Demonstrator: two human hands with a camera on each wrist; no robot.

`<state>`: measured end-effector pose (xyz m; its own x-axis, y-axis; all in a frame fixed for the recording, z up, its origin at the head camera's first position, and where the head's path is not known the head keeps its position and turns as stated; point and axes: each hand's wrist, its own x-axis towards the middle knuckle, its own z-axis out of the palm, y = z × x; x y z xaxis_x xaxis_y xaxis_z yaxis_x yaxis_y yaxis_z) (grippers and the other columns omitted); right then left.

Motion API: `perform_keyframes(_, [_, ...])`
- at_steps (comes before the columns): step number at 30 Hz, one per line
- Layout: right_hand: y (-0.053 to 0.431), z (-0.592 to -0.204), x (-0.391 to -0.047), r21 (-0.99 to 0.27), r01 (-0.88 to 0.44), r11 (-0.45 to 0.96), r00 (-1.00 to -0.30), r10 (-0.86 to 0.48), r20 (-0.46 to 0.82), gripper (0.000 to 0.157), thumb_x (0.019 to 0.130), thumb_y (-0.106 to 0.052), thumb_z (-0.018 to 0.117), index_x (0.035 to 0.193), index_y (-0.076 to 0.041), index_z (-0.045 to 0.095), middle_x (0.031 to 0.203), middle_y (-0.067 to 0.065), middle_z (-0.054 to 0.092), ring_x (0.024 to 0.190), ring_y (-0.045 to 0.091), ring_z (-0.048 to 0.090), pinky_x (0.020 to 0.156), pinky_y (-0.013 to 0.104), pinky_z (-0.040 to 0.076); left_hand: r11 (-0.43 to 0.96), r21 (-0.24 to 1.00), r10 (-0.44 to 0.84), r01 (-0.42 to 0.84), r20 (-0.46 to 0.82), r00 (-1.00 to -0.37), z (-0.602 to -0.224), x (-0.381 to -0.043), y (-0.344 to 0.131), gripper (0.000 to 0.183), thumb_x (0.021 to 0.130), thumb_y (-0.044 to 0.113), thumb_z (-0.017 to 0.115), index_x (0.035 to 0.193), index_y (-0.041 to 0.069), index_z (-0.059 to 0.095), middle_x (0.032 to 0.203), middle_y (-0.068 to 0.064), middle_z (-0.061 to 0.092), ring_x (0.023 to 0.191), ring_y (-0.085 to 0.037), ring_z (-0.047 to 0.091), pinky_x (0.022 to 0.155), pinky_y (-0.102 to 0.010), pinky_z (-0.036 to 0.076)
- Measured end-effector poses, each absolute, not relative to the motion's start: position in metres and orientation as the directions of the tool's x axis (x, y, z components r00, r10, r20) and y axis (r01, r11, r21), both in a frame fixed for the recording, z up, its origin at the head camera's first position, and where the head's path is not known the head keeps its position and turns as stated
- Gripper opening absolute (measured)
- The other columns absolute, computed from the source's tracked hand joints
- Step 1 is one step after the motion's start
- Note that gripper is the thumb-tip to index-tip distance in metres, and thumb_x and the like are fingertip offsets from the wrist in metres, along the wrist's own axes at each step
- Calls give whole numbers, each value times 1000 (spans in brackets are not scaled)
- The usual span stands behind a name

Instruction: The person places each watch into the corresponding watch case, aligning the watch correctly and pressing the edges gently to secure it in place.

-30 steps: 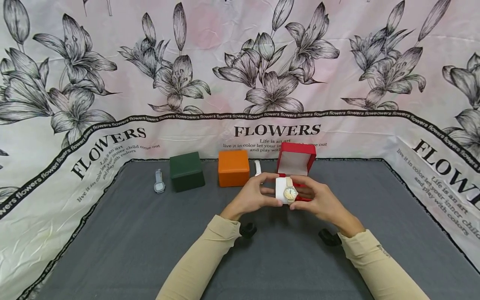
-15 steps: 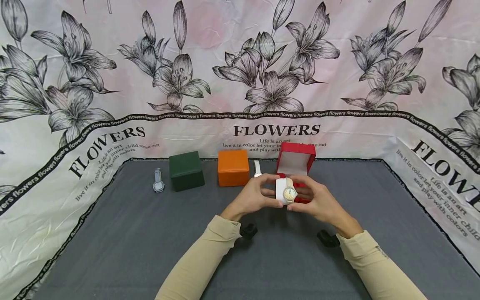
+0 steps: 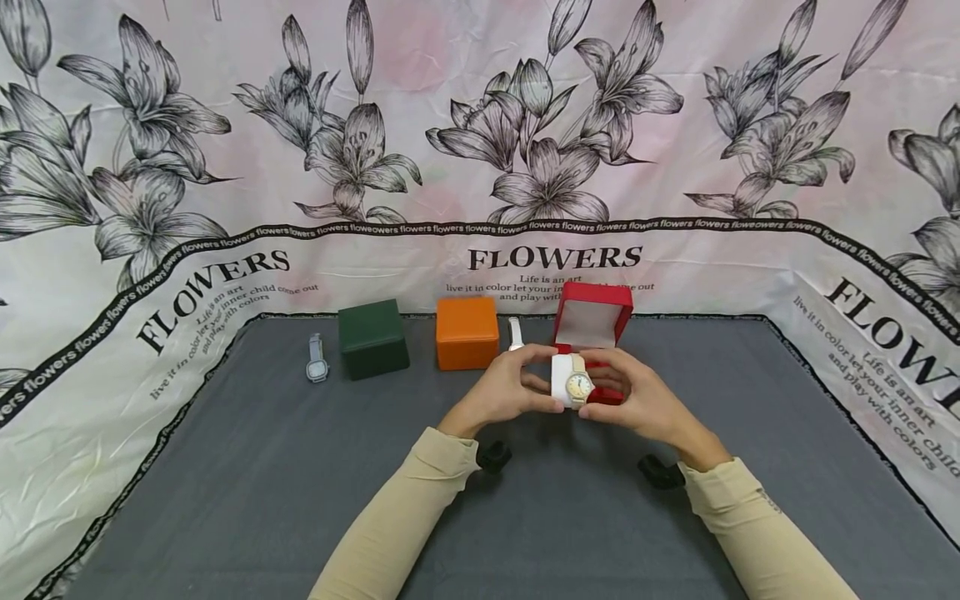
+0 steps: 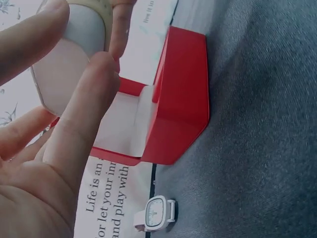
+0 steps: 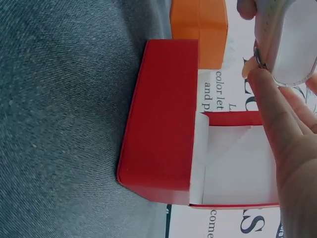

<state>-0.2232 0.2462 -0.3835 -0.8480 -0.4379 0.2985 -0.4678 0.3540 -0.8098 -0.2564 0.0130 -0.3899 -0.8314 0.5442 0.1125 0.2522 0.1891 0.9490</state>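
A white watch cushion (image 3: 560, 379) with a cream-strapped, round-dialled wristwatch (image 3: 578, 386) around it is held up in front of the red box. My left hand (image 3: 504, 393) grips its left side, thumb below and fingers above. On the right side my right hand (image 3: 639, 398) pinches it near the strap. The red watch box (image 3: 594, 321) stands behind with its lid raised. In the left wrist view the cushion (image 4: 59, 74) shows its pale end between thumb and fingers. The right wrist view has a metal buckle by my fingertip, and the cushion (image 5: 297, 44) partly cut off.
An orange box (image 3: 467, 333) and a dark green box (image 3: 372, 337), both closed, stand left of the red one. Between orange and red lies a white watch (image 3: 515, 333), partly hidden by my left hand. A pale blue-grey watch (image 3: 317, 367) lies at the far left.
Both hands keep their hold on the cushion and barely shift. The whole head view moves slightly; the boxes and other watches stay in place.
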Motion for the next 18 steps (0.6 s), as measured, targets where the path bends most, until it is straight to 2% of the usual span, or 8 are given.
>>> perform_keyframes(6, [251,-393,-232,-828,-462,317,-844,-442,302,70,74,-11,83,135,-11,49,129,5,49,112,20,58,92,45,48,174,959,538,224,98,-837,-390,-256,13,73,69,6,85,134,12,52,126,-2,55,89,-12,68,72,-30,56])
perform_keyframes(12, [251,-393,-231,-821,-465,330,-850,-427,309,70,74,-12,83,134,-11,48,127,7,51,106,23,60,89,48,49,137,967,538,214,109,-836,-392,-256,15,71,68,5,86,131,12,54,123,-4,57,86,-14,69,72,-30,56])
perform_keyframes(14, [251,-394,-230,-828,-462,319,-850,-425,310,69,74,-11,83,134,-10,47,127,8,51,105,25,61,87,48,50,128,968,541,214,113,-833,-392,-256,16,70,68,6,86,130,13,54,121,-3,58,86,-14,69,73,-31,56])
perform_keyframes(18, [250,-397,-231,-847,-453,280,-848,-429,311,69,74,-8,83,132,-9,46,126,10,50,103,28,61,84,39,54,134,968,543,214,109,-833,-390,-254,16,70,68,8,86,130,14,55,121,-2,58,86,-13,69,73,-30,56])
